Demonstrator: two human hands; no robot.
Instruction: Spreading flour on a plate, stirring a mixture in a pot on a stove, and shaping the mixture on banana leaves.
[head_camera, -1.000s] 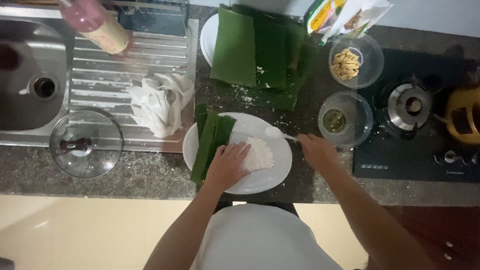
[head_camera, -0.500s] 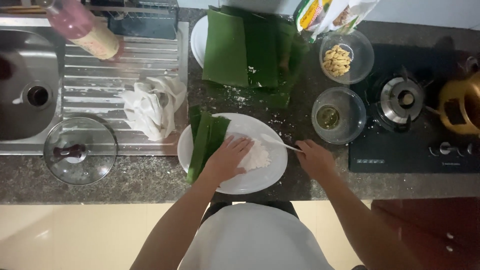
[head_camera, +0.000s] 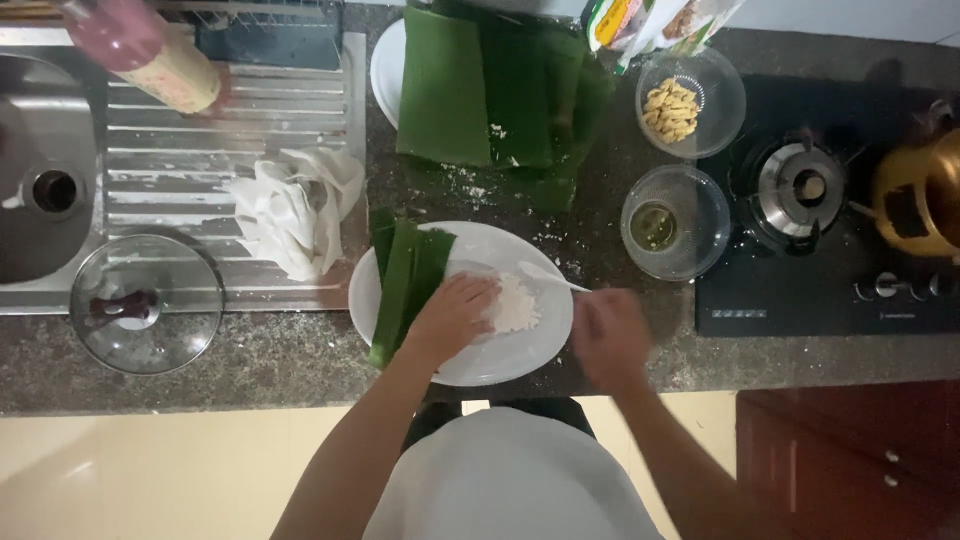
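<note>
Two hands busy: left hand (head_camera: 455, 315) presses rice (head_camera: 515, 305) flat on the plate (head_camera: 530, 355); right hand (head_camera: 608, 335) blurred, grip unclear; folding the leaf (head_camera: 405, 285) likely follows.

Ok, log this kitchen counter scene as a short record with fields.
left hand: pressing on white rice
right hand: blurred, beside the plate, grip unclear
white plate: holds rice, spoon, folded banana leaf
behind plate: flat banana leaves
glass bowls: one with pale nuts, one with a little liquid
sink side: glass lid, white cloth
</note>
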